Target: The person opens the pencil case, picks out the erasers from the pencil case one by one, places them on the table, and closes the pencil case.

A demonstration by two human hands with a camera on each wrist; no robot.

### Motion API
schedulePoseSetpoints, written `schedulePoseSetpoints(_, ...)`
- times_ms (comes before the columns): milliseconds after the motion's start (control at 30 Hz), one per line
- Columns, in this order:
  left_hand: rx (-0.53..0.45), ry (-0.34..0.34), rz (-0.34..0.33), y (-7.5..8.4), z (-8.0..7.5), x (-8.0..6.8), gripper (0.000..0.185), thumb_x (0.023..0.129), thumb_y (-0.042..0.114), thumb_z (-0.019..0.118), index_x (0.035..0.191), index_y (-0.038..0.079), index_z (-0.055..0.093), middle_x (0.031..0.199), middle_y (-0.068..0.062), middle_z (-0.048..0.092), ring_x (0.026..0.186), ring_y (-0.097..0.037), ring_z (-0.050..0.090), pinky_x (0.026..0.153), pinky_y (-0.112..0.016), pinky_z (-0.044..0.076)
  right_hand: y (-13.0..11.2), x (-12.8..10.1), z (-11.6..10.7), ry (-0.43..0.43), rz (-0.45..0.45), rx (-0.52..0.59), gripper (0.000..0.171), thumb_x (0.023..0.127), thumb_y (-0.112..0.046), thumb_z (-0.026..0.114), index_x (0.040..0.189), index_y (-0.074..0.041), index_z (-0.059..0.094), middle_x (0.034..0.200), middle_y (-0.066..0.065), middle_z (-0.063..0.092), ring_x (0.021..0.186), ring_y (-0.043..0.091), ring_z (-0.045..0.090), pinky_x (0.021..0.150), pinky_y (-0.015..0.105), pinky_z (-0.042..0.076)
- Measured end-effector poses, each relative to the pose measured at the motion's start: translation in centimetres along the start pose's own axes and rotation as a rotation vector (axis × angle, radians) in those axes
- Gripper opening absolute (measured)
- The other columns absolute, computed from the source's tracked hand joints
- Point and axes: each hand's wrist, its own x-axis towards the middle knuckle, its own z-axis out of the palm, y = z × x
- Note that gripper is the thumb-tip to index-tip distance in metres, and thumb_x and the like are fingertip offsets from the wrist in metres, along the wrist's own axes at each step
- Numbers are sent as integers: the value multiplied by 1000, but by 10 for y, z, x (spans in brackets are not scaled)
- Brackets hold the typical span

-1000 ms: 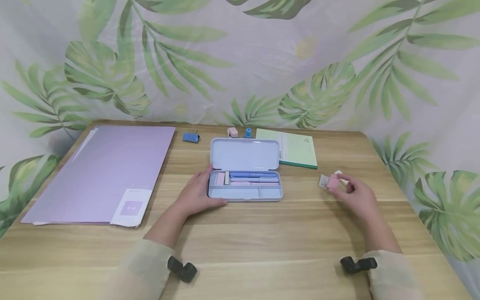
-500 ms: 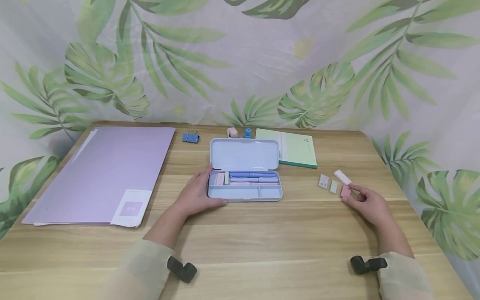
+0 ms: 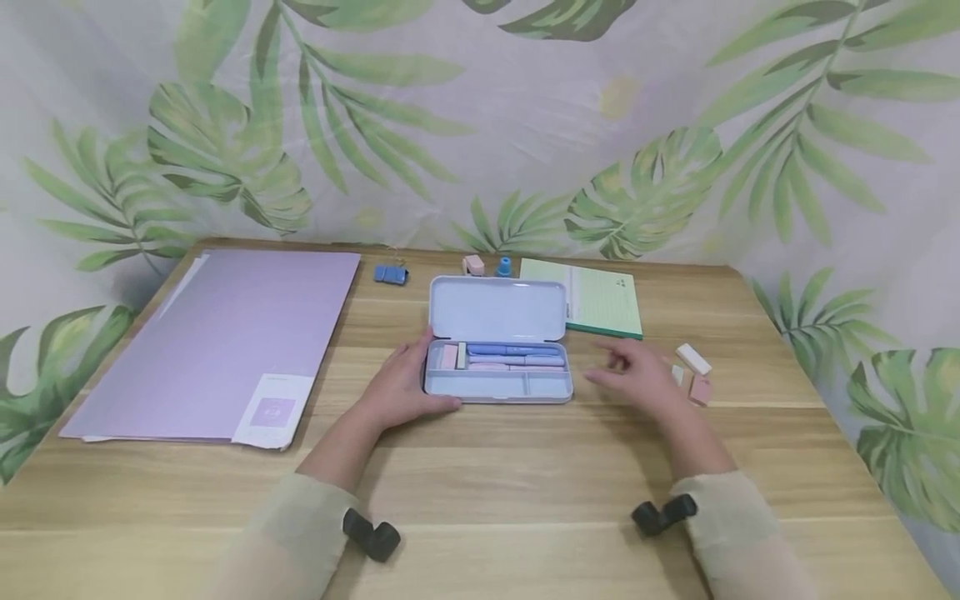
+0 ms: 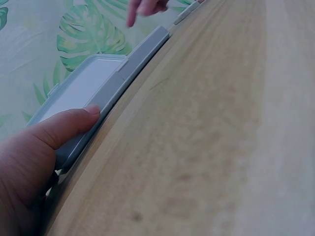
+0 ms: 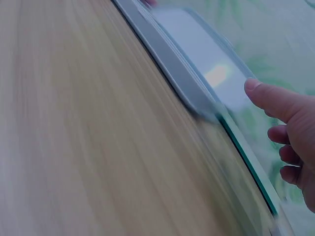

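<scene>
A light-blue pencil case lies with its lid raised on the wooden table. Blue, lilac and pink pens fill its back compartment, beside a pink block and a green block. My left hand grips the case's left end, thumb along the front edge; the left wrist view shows this thumb on the case. Just right of the case my right hand hovers, thumb and index finger apart, holding nothing. Beyond that hand lie a white eraser, a pink eraser and a partly covered green eraser.
A purple folder covers the table's left side. Along the back are a blue binder clip, a small pink object and a small blue cone-shaped object. A green notepad lies behind the case's right side.
My right hand has set the pink eraser down near the white and green ones, let go, and swung left toward the case. The left hand has stayed on the case.
</scene>
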Motion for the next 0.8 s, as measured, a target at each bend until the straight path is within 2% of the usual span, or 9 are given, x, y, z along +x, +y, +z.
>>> schedulePoseSetpoints(167, 7, -8, -11, 0, 0, 0, 124, 67, 56, 81, 158, 8, 11, 160, -15, 30, 148, -45, 20, 121, -56, 22, -53, 29, 40, -111, -93, 31, 52, 84, -37, 75, 129, -12, 64, 95, 6, 64, 88, 19, 55, 76, 31, 47)
schedulePoseSetpoints(333, 12, -3, 1, -1, 0, 0, 124, 68, 56, 81, 158, 8, 12, 160, -16, 30, 148, -44, 21, 121, -56, 21, -87, 51, 72, -166, -147, -10, 49, 86, -40, 74, 127, -14, 67, 89, 2, 62, 85, 16, 53, 77, 30, 46)
schedulePoseSetpoints(567, 16, 7, 34, -2, -1, -1, 122, 69, 55, 81, 157, 3, 14, 159, -18, 29, 147, -44, 22, 121, -56, 20, -113, 68, 92, -211, -147, -101, 54, 84, -45, 74, 130, -17, 66, 88, 0, 61, 83, 16, 51, 74, 29, 44)
schedulePoseSetpoints(800, 16, 1, 25, -2, -1, -2, 121, 70, 56, 80, 157, 4, 14, 160, -18, 29, 147, -46, 21, 121, -57, 21, -120, 72, 98, -227, -127, -161, 53, 85, -47, 72, 129, -18, 66, 86, -1, 59, 83, 16, 50, 71, 29, 41)
